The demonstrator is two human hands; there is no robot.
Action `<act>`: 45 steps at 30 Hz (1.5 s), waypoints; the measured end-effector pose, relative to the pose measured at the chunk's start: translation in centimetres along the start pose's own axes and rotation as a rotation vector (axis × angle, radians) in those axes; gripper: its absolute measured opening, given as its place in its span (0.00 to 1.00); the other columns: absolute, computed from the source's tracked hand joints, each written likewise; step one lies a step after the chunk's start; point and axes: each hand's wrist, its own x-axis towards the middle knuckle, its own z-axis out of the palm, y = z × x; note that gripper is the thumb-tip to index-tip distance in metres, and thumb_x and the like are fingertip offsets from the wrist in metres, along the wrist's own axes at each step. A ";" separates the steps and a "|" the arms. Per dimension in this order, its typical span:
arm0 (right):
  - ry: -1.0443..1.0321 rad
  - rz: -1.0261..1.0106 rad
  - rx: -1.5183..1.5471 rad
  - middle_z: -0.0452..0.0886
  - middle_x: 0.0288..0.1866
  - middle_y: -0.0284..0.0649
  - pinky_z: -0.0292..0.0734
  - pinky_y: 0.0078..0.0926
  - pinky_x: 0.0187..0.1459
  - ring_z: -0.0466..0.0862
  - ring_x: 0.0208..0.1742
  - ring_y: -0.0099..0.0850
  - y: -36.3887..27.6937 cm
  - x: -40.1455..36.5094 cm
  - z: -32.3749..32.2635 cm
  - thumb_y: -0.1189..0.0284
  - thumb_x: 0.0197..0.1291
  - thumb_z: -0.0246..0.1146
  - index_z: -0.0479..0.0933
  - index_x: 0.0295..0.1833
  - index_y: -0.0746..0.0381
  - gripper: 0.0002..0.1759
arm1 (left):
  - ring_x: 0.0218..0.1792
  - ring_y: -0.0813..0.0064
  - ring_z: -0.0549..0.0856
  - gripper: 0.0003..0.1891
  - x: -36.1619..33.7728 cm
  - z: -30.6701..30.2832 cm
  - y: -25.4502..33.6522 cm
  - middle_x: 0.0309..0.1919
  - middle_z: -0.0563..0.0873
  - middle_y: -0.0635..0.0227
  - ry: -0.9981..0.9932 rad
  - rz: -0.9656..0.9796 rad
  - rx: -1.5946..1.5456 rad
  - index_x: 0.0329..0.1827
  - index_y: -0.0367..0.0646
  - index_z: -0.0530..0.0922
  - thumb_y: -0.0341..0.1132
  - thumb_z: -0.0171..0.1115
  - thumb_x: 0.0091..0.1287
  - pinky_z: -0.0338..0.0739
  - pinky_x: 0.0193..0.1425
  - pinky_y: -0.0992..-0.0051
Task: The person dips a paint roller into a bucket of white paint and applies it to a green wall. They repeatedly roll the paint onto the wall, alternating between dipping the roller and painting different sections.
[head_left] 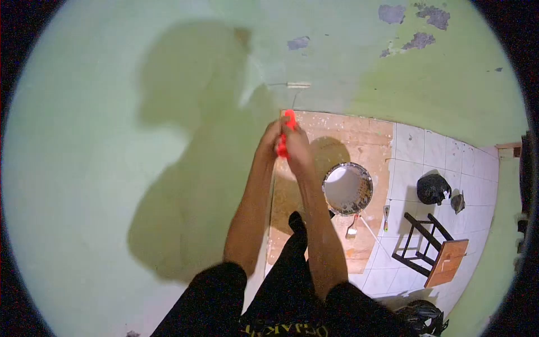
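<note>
Both my hands grip the red handle of a paint roller. My left hand wraps the handle from the left, and my right hand closes round it from the right, slightly blurred. Beyond them the thin wire frame leads up to the narrow white roller sleeve, which overlaps the green wall. Below and right of my hands stands a paint bucket with a splattered rim and pale paint inside.
A speckled board covers part of the white tiled floor. A paintbrush and a scraper lie near the bucket. Further right are a black bag and a wooden-topped stool on its side. Bare patches mark the wall.
</note>
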 end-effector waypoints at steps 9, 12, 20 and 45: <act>0.001 0.074 0.340 0.72 0.24 0.38 0.68 0.25 0.21 0.73 0.22 0.27 -11.6 -10.5 8.3 0.72 0.62 0.50 0.69 0.31 0.66 0.09 | 0.52 0.65 0.78 0.20 -16.4 9.5 11.5 0.54 0.77 0.54 -0.025 0.357 0.047 0.58 0.34 0.69 0.38 0.45 0.69 0.69 0.61 0.70; -0.061 0.001 0.341 0.72 0.22 0.38 0.68 0.24 0.20 0.73 0.21 0.27 -10.3 -6.3 9.3 0.75 0.61 0.50 0.69 0.31 0.66 0.07 | 0.45 0.72 0.81 0.19 -10.1 4.3 10.1 0.44 0.81 0.62 -0.149 0.432 -0.038 0.54 0.36 0.74 0.41 0.49 0.68 0.76 0.48 0.78; -0.003 -0.012 0.434 0.71 0.21 0.38 0.68 0.23 0.20 0.73 0.20 0.26 -20.3 -18.1 12.5 0.78 0.58 0.50 0.70 0.33 0.68 0.05 | 0.45 0.73 0.81 0.18 -21.2 14.4 19.4 0.46 0.81 0.59 -0.141 0.437 0.240 0.52 0.35 0.75 0.39 0.49 0.67 0.76 0.50 0.76; -0.234 -0.089 0.349 0.73 0.29 0.37 0.76 0.23 0.27 0.77 0.27 0.25 -18.6 -20.7 11.3 0.72 0.63 0.54 0.66 0.42 0.66 0.09 | 0.26 0.80 0.79 0.09 -27.1 18.9 20.2 0.27 0.80 0.72 0.032 0.172 0.021 0.32 0.42 0.75 0.38 0.63 0.59 0.74 0.31 0.79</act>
